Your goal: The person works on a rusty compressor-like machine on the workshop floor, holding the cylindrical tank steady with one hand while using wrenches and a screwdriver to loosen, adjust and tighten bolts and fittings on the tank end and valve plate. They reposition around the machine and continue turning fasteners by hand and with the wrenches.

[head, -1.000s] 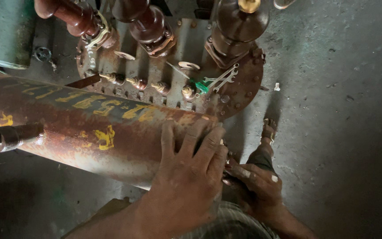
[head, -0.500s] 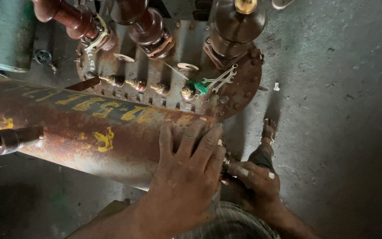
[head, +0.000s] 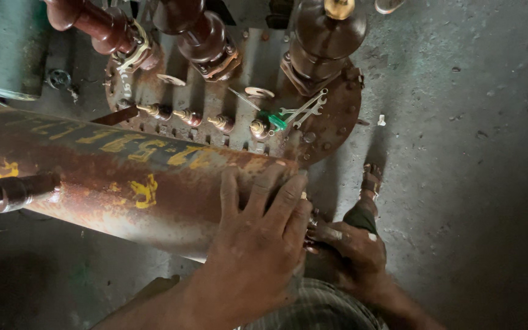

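Big rusty brown steel cylinder with yellow markings (head: 123,177) lies across the grey concrete floor (head: 459,153), and the left hand (head: 258,244) is pressed flat on its end, fingers spread, gripping nothing. Just beside it the right hand (head: 352,250) pinches a small metal fitting (head: 313,235) under the cylinder's end. On the round bolted plate (head: 331,122) behind lie 2 silver spanners (head: 304,111).

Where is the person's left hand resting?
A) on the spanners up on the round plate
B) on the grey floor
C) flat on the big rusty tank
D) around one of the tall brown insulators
C: the left hand lies with fingers spread flat on the rusty tank, near its end, while the spanners sit untouched farther up on the round plate.
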